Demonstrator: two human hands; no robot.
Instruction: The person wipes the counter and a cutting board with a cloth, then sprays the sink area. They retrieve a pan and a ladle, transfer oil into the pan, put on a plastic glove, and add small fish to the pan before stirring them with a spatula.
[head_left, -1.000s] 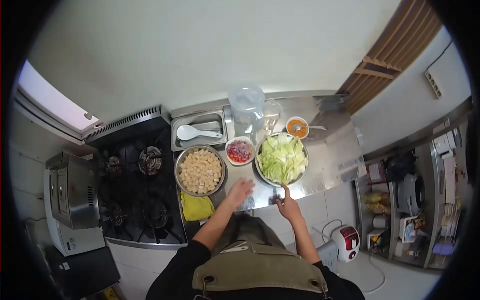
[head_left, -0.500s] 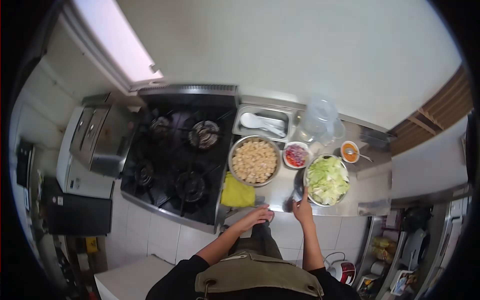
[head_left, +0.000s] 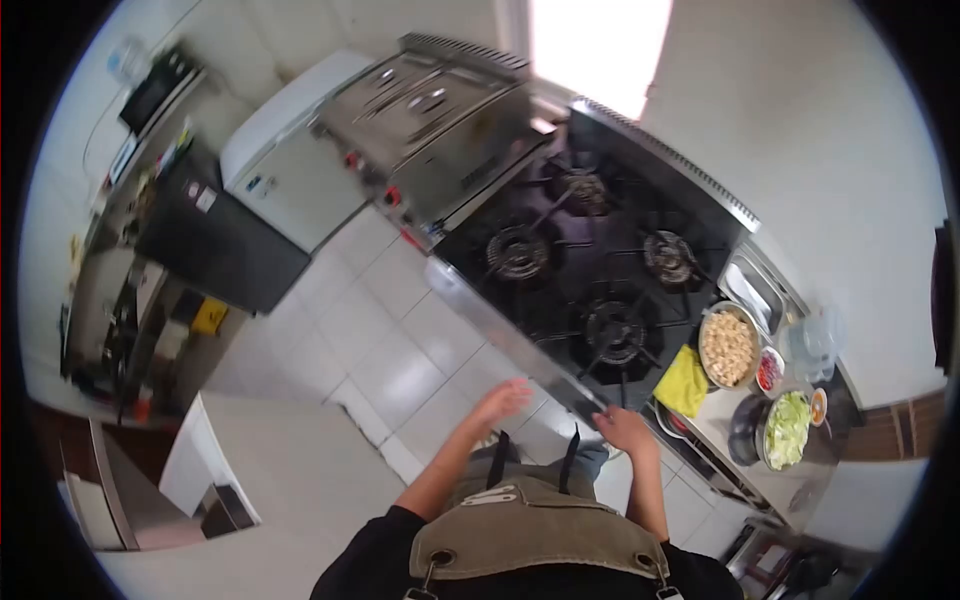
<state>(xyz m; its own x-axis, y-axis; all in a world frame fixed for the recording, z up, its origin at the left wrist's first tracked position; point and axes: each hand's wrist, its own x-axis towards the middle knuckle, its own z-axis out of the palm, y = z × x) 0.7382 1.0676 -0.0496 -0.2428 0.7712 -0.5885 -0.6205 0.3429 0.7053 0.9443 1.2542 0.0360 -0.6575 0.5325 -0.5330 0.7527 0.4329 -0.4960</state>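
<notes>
My left hand [head_left: 503, 400] is held out over the tiled floor in front of the stove, fingers loosely stretched and holding nothing. By the front edge of the black gas stove [head_left: 560, 268], my right hand [head_left: 626, 430] hangs with its fingers loosely bent and nothing visible in them. To its right, a yellow-green cloth [head_left: 682, 382] lies beside the stove. A steel bowl of pale cubes [head_left: 728, 346] stands on the steel counter [head_left: 728, 408], close to a small bowl of chopped red and purple pieces [head_left: 769, 370]. Farther right is a bowl of cut green leaves [head_left: 787, 432].
A steel appliance with red knobs [head_left: 430, 130] adjoins the stove's left side. Beyond it stand a white chest [head_left: 300, 185] and a dark cabinet [head_left: 215, 230]. A pale worktop [head_left: 300, 480] lies behind on my left. A clear plastic jug [head_left: 812, 345] stands near the wall.
My view has swung left, so the stove now fills the middle and the bowls sit at the right. My right hand has left the bowl of leaves; my left hand has come away from the counter.
</notes>
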